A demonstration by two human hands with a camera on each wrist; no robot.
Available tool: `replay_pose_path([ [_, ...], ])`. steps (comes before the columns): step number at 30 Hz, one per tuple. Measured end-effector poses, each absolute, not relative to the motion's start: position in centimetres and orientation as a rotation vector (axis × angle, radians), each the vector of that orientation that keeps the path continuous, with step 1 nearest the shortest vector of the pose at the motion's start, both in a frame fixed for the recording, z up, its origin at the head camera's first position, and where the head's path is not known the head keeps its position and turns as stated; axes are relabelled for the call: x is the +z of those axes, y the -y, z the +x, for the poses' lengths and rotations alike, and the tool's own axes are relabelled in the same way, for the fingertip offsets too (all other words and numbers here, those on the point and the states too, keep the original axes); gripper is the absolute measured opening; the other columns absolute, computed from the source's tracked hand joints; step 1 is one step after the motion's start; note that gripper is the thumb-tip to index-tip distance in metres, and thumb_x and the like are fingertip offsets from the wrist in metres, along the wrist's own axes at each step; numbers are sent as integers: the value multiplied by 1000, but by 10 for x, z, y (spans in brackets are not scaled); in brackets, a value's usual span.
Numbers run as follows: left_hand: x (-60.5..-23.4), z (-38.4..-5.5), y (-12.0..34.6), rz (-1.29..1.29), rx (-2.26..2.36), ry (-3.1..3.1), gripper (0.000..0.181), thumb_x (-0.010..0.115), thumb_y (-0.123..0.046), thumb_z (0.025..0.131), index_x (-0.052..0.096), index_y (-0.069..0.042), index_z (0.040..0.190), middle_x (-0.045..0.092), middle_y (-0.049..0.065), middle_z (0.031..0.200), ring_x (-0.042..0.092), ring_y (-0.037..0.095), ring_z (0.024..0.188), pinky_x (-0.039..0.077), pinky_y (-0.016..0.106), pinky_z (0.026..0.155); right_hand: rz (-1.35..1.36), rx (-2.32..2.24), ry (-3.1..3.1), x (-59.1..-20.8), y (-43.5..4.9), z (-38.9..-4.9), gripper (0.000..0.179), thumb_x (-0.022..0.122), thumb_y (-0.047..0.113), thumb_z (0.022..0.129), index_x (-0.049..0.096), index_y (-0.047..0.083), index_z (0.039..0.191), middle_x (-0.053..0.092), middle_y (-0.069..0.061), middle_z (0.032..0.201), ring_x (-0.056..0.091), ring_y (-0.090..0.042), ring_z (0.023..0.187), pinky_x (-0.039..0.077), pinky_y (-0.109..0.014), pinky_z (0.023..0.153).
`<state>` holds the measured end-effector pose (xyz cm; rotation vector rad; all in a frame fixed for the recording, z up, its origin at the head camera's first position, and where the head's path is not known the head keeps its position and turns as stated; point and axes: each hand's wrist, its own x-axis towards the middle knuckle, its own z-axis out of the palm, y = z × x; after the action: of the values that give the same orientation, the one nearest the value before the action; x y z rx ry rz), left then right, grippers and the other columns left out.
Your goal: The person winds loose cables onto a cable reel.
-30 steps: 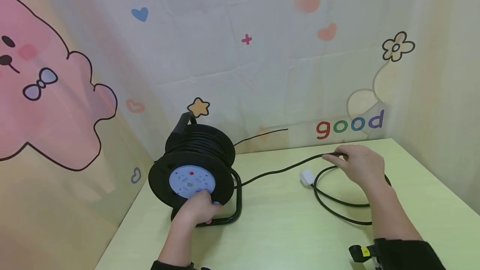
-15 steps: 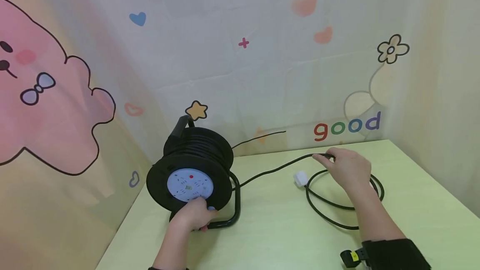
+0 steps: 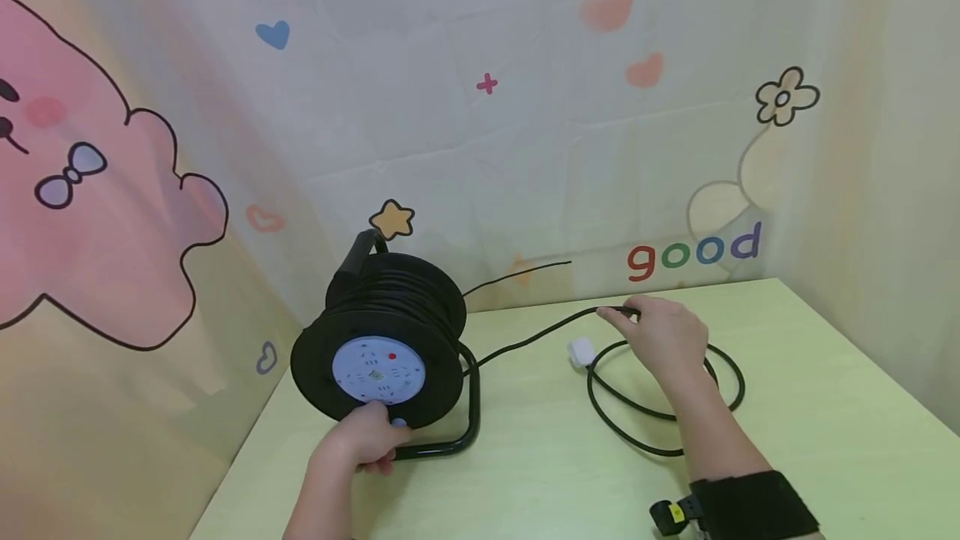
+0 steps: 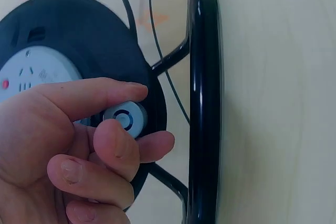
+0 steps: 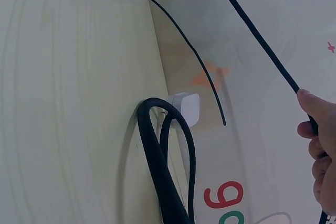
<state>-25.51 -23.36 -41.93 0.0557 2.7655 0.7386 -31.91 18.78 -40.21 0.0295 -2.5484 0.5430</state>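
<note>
A pale, faintly grained desk [image 3: 540, 482] stood before a creased backdrop [image 3: 525, 148] printed with hearts, a star, a flower and a pink cartoon figure [image 3: 105, 215]. The black cable reel [image 3: 390, 323] sat on the desk's left, its knob [image 4: 125, 118] pinched by the left hand [image 3: 366, 436]; the right hand [image 3: 667, 336] gripped the cable [image 3: 525, 343] near a white plug [image 3: 581, 352]. "good" [image 3: 694, 253] ran across the backdrop in coloured letters; the socket panel's [image 3: 378, 369] markings were too small to read.

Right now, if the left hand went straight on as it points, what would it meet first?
The left hand would probably meet the black front disc of the reel, just behind the knob it pinches; the gap is hard to judge.
</note>
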Motion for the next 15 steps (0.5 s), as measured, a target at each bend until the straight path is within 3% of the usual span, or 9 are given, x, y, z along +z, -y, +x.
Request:
replay_pose_path([
  [6, -415, -256, 246, 37, 812, -2718, 39, 61, -30, 90, 59, -5, 60, 61, 5, 54, 40, 13, 41, 30, 24, 39, 37, 578, 2554, -401, -176, -320, 60, 48, 78, 80, 71, 24, 95, 61, 6, 69, 54, -19, 61, 36, -34, 42],
  [15, -416, -256, 271, -4, 849, -2730, 39, 62, -29, 89, 59, -5, 58, 60, 5, 53, 39, 13, 41, 29, 24, 38, 80, 705, 2555, -404, -152, -319, 41, 62, 64, 81, 70, 24, 88, 63, 6, 71, 53, -16, 60, 37, -33, 43],
])
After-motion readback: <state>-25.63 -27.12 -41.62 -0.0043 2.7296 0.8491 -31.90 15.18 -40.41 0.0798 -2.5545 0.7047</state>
